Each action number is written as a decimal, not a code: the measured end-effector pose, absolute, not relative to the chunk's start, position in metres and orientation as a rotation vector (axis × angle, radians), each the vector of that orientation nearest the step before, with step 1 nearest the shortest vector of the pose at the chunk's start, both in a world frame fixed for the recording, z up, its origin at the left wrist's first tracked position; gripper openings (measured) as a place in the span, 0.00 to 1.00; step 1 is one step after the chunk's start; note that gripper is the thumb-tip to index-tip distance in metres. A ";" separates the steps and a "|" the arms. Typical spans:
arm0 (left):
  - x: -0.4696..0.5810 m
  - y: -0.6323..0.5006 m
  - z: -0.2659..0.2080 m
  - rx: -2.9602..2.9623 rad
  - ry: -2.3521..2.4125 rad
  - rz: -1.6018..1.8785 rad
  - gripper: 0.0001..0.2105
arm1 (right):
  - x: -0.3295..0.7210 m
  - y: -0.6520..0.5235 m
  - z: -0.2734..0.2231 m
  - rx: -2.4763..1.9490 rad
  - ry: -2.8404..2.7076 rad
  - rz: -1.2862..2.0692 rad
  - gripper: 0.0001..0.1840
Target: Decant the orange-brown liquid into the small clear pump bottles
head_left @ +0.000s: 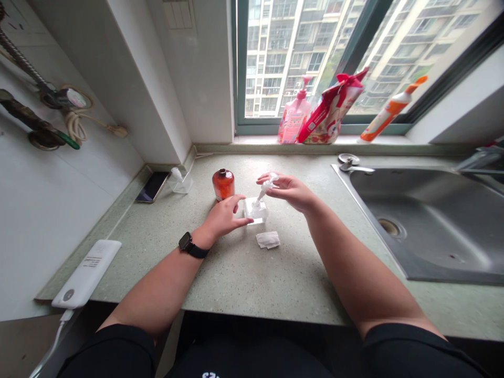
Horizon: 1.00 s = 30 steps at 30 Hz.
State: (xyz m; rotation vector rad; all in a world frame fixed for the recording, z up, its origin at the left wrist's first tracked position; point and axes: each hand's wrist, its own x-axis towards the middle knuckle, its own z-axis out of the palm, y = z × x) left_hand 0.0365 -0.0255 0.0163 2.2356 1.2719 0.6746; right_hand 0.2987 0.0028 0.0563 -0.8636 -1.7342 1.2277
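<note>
Daylight from the window (299, 58) falls on a speckled green-grey counter (220, 278), which I view from far off through the head camera, with a steel sink (444, 226) set into its right part. On the sill stand a pink pump bottle (293, 118), a red bag (334, 110) and an orange-and-white bottle (389, 113).

Between my two hands, on the bare middle of the counter, sits a square clear bottle (258, 214). My left hand (220, 216) is at its left side, thumb and forefinger spread wide about it, the thumb tip at the near face; whether they press on it I cannot tell. My right hand (293, 193) is beyond the bottle's right side and a little above it, fingers drawn narrow around a white pump head (268, 184). That pump leans to the right, its lower end at the bottle's neck; I cannot make out whether it is seated.

Just behind my left fingers stands an amber bottle (223, 184), its mouth uncovered. A folded white tissue (268, 240) lies just in front of the clear bottle. Farther left, a small clear container (180, 183) stands beside a dark phone (151, 187).
</note>
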 end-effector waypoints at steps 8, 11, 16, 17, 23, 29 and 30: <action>0.036 -0.026 0.017 2.223 1.277 0.664 0.32 | 0.295 0.002 0.054 -0.946 -1.658 1.302 0.26; 0.036 -0.026 0.017 2.229 1.274 0.665 0.32 | 0.298 0.004 0.055 -0.977 -1.676 1.276 0.30; 0.036 -0.025 0.014 2.236 1.277 0.671 0.32 | 0.309 0.000 0.071 -1.049 -1.862 1.004 0.24; 0.036 -0.024 0.014 2.238 1.276 0.671 0.32 | 0.311 -0.002 0.077 -1.061 -1.912 0.935 0.22; 0.036 -0.025 0.015 2.241 1.278 0.655 0.32 | 0.322 -0.018 0.102 -1.210 -2.190 0.560 0.13; 0.036 -0.026 0.016 2.234 1.282 0.648 0.32 | 0.334 -0.018 0.103 -1.351 -2.327 0.427 0.09; 0.036 -0.026 0.016 2.235 1.283 0.649 0.32 | 0.335 -0.017 0.102 -1.378 -2.348 0.420 0.10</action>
